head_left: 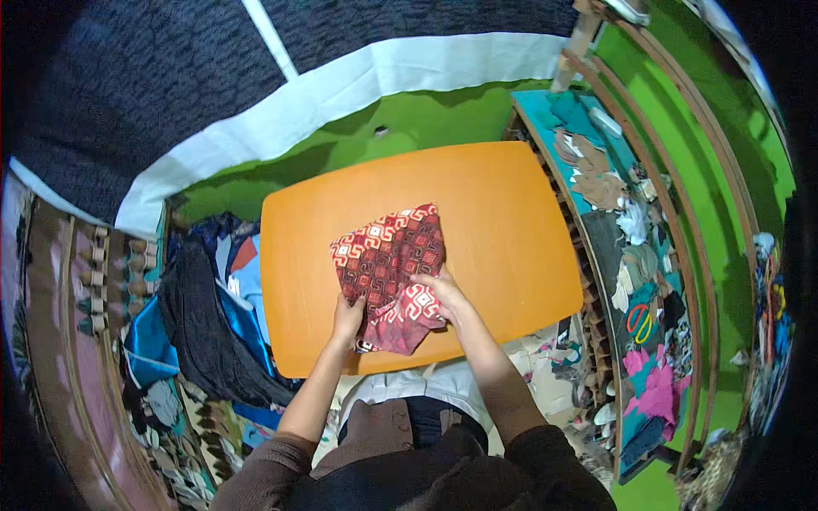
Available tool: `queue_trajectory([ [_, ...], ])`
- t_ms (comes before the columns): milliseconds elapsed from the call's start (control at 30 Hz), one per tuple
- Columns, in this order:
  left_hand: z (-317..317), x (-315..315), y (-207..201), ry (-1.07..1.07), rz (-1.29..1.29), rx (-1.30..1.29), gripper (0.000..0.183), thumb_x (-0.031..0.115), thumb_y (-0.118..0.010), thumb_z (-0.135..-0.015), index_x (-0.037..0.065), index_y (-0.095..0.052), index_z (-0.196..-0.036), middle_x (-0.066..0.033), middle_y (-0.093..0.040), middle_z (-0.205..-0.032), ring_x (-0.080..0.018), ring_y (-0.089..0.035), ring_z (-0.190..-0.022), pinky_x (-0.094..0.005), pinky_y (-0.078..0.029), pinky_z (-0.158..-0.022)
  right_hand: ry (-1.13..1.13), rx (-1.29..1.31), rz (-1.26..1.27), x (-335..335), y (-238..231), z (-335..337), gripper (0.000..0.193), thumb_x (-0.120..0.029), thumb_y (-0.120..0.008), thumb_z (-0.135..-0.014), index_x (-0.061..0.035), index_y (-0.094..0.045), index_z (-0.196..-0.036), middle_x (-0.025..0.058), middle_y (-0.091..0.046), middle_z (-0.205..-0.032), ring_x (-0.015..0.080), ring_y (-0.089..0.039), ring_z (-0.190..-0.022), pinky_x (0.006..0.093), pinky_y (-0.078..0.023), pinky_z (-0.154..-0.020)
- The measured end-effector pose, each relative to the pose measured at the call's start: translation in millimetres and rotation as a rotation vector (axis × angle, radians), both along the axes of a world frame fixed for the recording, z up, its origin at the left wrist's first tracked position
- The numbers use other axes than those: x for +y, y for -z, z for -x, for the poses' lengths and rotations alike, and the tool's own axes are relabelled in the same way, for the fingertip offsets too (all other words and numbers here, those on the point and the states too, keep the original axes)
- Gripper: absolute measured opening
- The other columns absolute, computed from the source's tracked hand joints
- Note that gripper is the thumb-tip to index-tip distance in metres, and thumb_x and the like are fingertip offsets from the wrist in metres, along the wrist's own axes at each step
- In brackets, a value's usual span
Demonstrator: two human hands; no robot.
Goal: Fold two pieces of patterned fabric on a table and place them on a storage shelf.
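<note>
A red, maroon and white patterned cloth (375,264) with a geometric print lies partly folded over the near half of the orange table. My left hand (348,318) is closed on its lower left edge, with the thumb showing and the other fingers mostly hidden. On the right side, my right hand (441,292) grips a folded-over part, fingers reaching across the top. The cloth's lower corner hangs close to the table's near edge, below my hands.
The orange table (503,221) has rounded corners. To the right, a long shelf (609,294) bears fabric scraps and red-and-yellow-handled scissors (639,324). Black cloth (209,315) and shiny blue cloth (153,345) are heaped at the left. Scraps litter the floor near the table.
</note>
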State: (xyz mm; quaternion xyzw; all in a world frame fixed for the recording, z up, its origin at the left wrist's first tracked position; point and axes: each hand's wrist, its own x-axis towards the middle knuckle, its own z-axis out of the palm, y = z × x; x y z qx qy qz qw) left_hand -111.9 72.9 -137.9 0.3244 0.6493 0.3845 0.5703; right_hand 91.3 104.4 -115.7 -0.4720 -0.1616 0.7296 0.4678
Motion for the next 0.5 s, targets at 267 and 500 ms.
queue_trajectory([
  [267, -26, 8, 14, 0.206, 0.025, -0.099, 0.034, 0.004, -0.043, -0.089, 0.0, -0.038, -0.122, -0.0133, -0.053, -0.116, -0.0229, -0.053, -0.101, -0.0349, -0.043, -0.087, -0.079, 0.359, 0.256, -30, 10, -57, 0.015, -0.014, -0.056, -0.075, -0.0034, -0.058, -0.065, 0.0103, -0.061, -0.059, 0.02, -0.059, -0.049, 0.0337, -0.053, -0.051],
  [500, -187, -8, -38, 0.405, 0.049, -0.271, 0.039, 0.004, -0.038, -0.091, 0.003, -0.033, -0.129, -0.0122, -0.049, -0.121, -0.0231, -0.051, -0.105, -0.0364, -0.042, -0.09, 0.217, 0.118, 0.025, -105, -50, -204, 0.008, -0.007, -0.056, -0.072, -0.0026, -0.059, -0.078, 0.0065, -0.062, -0.066, 0.0169, -0.06, -0.054, 0.0301, -0.053, -0.054],
])
